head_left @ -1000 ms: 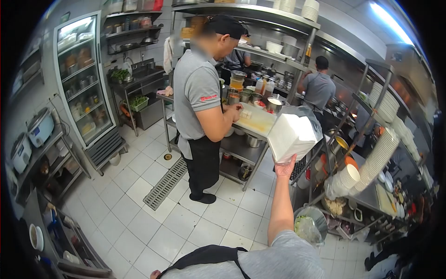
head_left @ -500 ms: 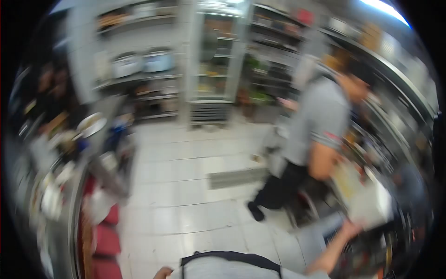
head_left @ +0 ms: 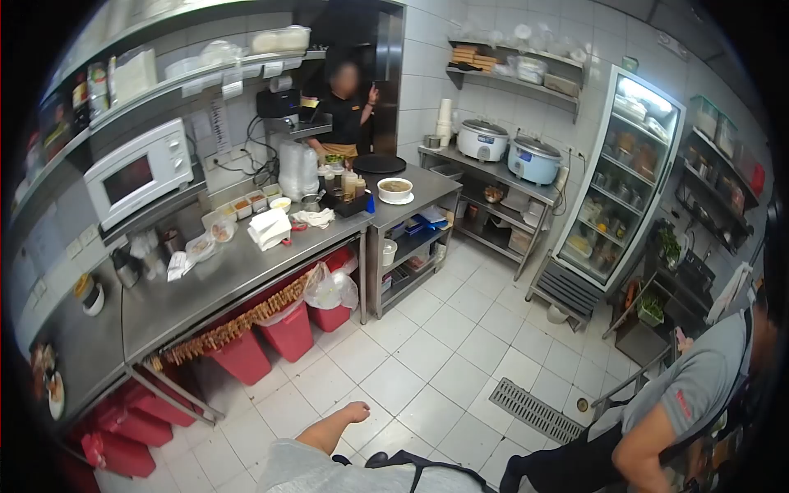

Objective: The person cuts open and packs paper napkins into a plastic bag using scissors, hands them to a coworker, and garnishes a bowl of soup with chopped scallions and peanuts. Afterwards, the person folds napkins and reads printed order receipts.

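My left hand (head_left: pixel 355 412) hangs over the white tiled floor, its fingers loosely curled in and nothing visible in them. It touches nothing. The nearest furniture to it is the steel counter (head_left: pixel 329 237) on the left, with red bins (head_left: pixel 288 333) beneath. My right hand is out of view. At the end of the counter, a bowl of soup (head_left: pixel 396 189) stands on a white plate. Close by are a round black tray (head_left: pixel 379 164) and sauce bottles (head_left: pixel 351 182) in a black holder. A stack of white napkins or cloths (head_left: pixel 269 228) lies farther left.
A co-worker in a grey shirt (head_left: pixel 699 382) stands close at right. Another person (head_left: pixel 349 115) is behind the far counter. A glass-door fridge (head_left: pixel 620 177), rice cookers (head_left: pixel 483 141), a microwave (head_left: pixel 140 172) and a floor drain grate (head_left: pixel 534 411) are also here.
My view has swung left and sharpened, bringing the counter and soup bowl into sight. My right hand, earlier at a white object on the right, has left the view. My left arm now reaches farther forward.
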Motion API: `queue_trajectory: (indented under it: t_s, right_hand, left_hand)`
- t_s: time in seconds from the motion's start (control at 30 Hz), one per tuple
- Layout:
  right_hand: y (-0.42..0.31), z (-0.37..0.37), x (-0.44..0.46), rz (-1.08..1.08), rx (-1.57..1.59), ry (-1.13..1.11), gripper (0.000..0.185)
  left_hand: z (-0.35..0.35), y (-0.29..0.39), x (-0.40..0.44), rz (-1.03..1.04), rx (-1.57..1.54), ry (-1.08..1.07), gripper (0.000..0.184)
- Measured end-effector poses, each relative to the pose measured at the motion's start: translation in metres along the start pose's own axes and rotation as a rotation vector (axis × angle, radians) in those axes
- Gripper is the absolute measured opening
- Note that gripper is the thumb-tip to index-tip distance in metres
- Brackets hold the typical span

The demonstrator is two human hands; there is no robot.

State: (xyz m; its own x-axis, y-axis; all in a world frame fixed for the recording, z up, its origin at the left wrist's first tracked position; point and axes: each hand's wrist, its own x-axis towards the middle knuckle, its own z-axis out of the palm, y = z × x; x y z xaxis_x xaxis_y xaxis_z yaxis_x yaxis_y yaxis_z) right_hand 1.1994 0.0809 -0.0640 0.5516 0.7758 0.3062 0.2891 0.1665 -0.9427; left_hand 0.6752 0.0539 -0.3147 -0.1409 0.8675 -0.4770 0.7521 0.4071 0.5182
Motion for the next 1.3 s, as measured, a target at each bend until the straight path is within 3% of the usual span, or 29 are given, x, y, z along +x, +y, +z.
queue_trajectory:
  t_s: [0.07, 0.17, 0.23, 0.3, 0.5, 0.7, 0.9, 1.03, 1.3]
  right_hand:
    - [0.014, 0.007, -0.002, 0.057, 0.009, -0.186, 0.058]
    - [0.038, 0.005, -0.008, 0.148, 0.007, -0.421, 0.057]
    - [0.054, 0.001, -0.013, 0.201, -0.012, -0.546, 0.057]
    - [0.068, -0.006, -0.015, 0.249, -0.033, -0.645, 0.057]
    - [0.108, -0.034, -0.02, 0.384, -0.128, -0.853, 0.056]
    - [0.146, -0.059, -0.024, 0.486, -0.216, -0.972, 0.055]
    - [0.173, -0.071, -0.026, 0.56, -0.306, -1.067, 0.055]
    - [0.187, -0.07, -0.025, 0.589, -0.373, -1.131, 0.054]
    - [0.212, -0.032, -0.019, 0.621, -0.504, -1.278, 0.054]
  left_hand:
    - [0.041, -0.009, -0.024, -0.09, 0.064, 0.027, 0.037]
    - [0.128, -0.037, -0.056, -0.074, 0.28, -0.238, 0.034]
    - [0.177, -0.034, -0.086, -0.306, 0.057, -0.467, 0.033]
    - [0.207, -0.022, -0.113, -0.144, 0.149, -0.593, 0.033]
    - [0.22, 0.004, -0.152, -0.222, -0.001, -0.52, 0.035]
    - [0.186, 0.018, -0.148, -0.169, 0.073, -0.226, 0.036]
    - [0.182, 0.045, -0.148, -0.227, 0.031, -0.244, 0.047]
    - [0.199, 0.043, -0.149, -0.1, 0.075, -0.225, 0.05]
    - [0.225, 0.011, -0.16, -0.252, -0.079, -0.339, 0.048]
